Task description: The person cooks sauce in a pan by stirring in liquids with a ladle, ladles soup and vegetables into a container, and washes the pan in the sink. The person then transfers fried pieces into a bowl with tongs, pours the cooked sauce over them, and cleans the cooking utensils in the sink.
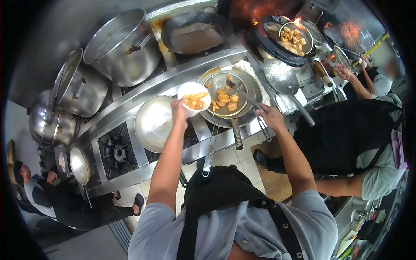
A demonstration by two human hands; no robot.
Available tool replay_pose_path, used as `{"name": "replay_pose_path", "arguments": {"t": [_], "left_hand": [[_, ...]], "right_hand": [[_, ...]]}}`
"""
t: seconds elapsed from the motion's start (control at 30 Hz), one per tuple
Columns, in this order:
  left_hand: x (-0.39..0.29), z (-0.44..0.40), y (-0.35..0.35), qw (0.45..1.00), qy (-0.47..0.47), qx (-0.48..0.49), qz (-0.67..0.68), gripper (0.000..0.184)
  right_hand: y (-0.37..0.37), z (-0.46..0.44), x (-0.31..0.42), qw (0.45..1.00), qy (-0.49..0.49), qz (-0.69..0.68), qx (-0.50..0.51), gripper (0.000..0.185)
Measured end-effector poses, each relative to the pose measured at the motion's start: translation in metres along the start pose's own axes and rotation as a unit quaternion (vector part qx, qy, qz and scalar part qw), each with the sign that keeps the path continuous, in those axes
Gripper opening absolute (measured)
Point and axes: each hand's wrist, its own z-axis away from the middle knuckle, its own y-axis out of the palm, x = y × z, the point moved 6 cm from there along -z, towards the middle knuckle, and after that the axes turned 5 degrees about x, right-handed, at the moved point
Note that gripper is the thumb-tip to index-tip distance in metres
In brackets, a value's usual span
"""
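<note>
My left hand (179,113) is closed around a white bowl (194,97) that holds orange-brown fried pieces, tilted a little beside the strainer. In my right hand (271,118) are dark-tipped tongs (245,95), whose tips reach over the strainer. More fried pieces (224,99) lie in that round strainer (241,112), which rests over a wide pan (256,93) on the stove. The strainer's ribbed handle (236,134) points toward me. A long-handled wire tool (209,154) leans out at the strainer's front edge.
An empty steel wok (154,123) sits left on the range beside a bare burner (120,151). Large pots (130,56) stand at back left. A dark wok (197,34) is behind. A co-worker's hand (344,72) holds a food-filled strainer near flames at right. Another person (65,201) is at left.
</note>
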Motion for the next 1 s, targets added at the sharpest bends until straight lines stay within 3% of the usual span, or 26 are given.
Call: {"name": "replay_pose_path", "arguments": {"t": [0.03, 0.13, 0.23, 0.3, 0.37, 0.43, 0.5, 0.57, 0.6, 0.8, 1.0], "left_hand": [[-0.002, 0.004, 0.017, 1.0, -0.014, 0.004, -0.015, 0.08], [0.008, -0.002, 0.052, 0.998, -0.043, 0.048, 0.011, 0.077], [0.015, 0.002, 0.077, 0.993, -0.067, 0.076, 0.062, 0.069], [0.028, -0.005, 0.087, 0.964, -0.101, 0.157, 0.191, 0.066], [0.024, -0.004, 0.083, 0.958, -0.1, 0.155, 0.217, 0.062], [0.012, -0.005, 0.067, 0.952, -0.081, 0.129, 0.265, 0.062], [0.005, -0.011, 0.041, 0.96, -0.061, 0.09, 0.258, 0.061], [-0.018, 0.001, 0.02, 0.975, -0.048, 0.065, 0.207, 0.061], [-0.023, 0.003, 0.008, 0.975, -0.048, 0.062, 0.206, 0.061], [-0.027, 0.012, -0.035, 0.99, -0.027, 0.031, 0.134, 0.058], [-0.022, 0.017, -0.021, 0.993, -0.026, 0.036, 0.11, 0.061]], "right_hand": [[-0.003, 0.004, 0.006, 1.0, -0.002, 0.001, -0.001, 0.047], [-0.026, 0.029, 0.05, 0.999, -0.011, -0.035, 0.019, 0.048], [-0.037, 0.046, 0.082, 0.996, -0.009, 0.069, 0.047, 0.05], [-0.043, 0.046, 0.093, 0.993, -0.069, 0.099, 0.01, 0.053], [-0.055, 0.047, 0.097, 0.993, -0.052, 0.106, 0.025, 0.058], [-0.071, 0.045, 0.084, 0.995, -0.044, 0.09, -0.022, 0.064], [-0.058, 0.035, 0.064, 0.995, -0.037, 0.094, -0.013, 0.069], [-0.022, 0.024, 0.038, 0.988, 0.013, 0.136, 0.065, 0.072], [-0.001, 0.019, 0.03, 0.985, -0.019, 0.155, 0.078, 0.074], [0.047, 0.002, 0.04, 0.978, -0.017, 0.189, 0.083, 0.044], [0.037, 0.01, 0.03, 0.988, 0.038, 0.135, 0.069, 0.046]]}}
